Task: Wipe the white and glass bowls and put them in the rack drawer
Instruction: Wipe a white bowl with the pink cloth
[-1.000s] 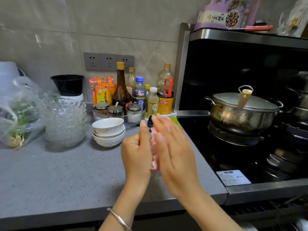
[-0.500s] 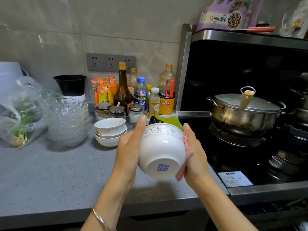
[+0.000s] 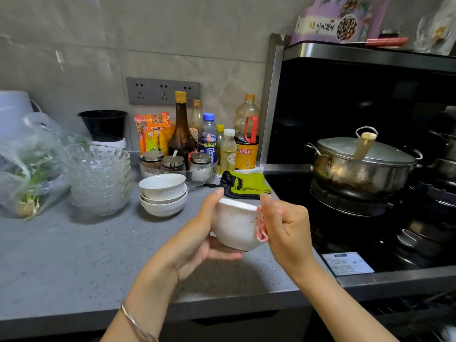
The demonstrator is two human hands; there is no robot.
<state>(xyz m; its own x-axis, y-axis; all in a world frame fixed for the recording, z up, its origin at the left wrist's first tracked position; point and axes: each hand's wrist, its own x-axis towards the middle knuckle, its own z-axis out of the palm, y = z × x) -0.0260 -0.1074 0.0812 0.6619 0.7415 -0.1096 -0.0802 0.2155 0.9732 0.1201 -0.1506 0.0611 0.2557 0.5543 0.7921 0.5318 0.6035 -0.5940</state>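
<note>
- A grey counter (image 3: 61, 255) met a black stove (image 3: 340, 233) on the right.
- The speckled white bowl (image 3: 234, 225) was mid-frame, over the counter.
- The left hand (image 3: 197, 238) gripped it; the right hand (image 3: 286, 228) pinched a pink cloth (image 3: 261, 232) against it.

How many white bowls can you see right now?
4. One white bowl is held between the left hand and right hand with a pink cloth; three are nested in a stack on the counter beside the glass bowls. The stack may hide more.

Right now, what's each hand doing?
Left hand: holds the white bowl.
Right hand: pinches the pink cloth against the bowl.
</note>
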